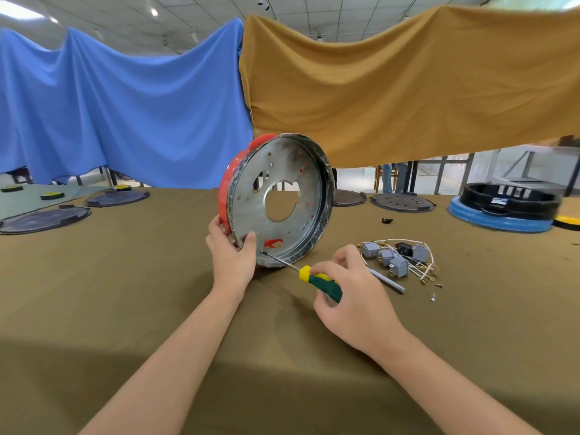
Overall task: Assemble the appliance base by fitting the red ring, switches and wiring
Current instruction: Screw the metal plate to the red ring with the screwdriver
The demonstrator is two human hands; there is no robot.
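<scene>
So the metal base (279, 199) is stood up on its edge mid-bench, red ring (226, 186) fitted round its back. Left hand (232, 255) grips the rim at about 7 o'clock, thumb on the inner face. Right hand (348, 296) at 5 o'clock is wrapped round a screwdriver (317, 279), tip at the base's lower rim. Switches and wiring (398, 257) are piled at 3 o'clock of that hand on the bench (125, 277)
</scene>
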